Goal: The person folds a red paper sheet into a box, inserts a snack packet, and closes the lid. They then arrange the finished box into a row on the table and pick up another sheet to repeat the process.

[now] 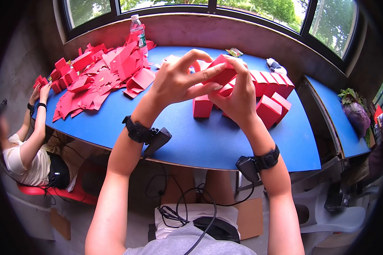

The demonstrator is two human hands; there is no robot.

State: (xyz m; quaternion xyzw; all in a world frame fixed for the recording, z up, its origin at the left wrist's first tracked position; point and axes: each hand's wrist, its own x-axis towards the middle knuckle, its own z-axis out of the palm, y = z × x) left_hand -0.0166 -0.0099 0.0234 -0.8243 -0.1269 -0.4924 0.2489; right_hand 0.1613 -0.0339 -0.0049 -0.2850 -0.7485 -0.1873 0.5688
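Both of my hands hold one red paper box (222,73) up above the blue table (191,140). My left hand (178,78) has its fingers bent round the box's left side, the fingertips reaching across its front. On the right side, my right hand (238,91) grips the same box between thumb and fingers. Parts of the box are hidden behind the fingers. Behind and right of my hands stand several folded red boxes (270,83) in rows. Two more boxes (269,111) lean together near my right wrist, and another box (202,106) stands below my left fingers.
A heap of flat red paper pieces (102,87) covers the table's left part, with a plastic bottle (139,34) behind it. At far left a co-worker's hands (42,91) handle red boxes. Cables (187,204) hang over my lap. Another blue table (340,114) stands right.
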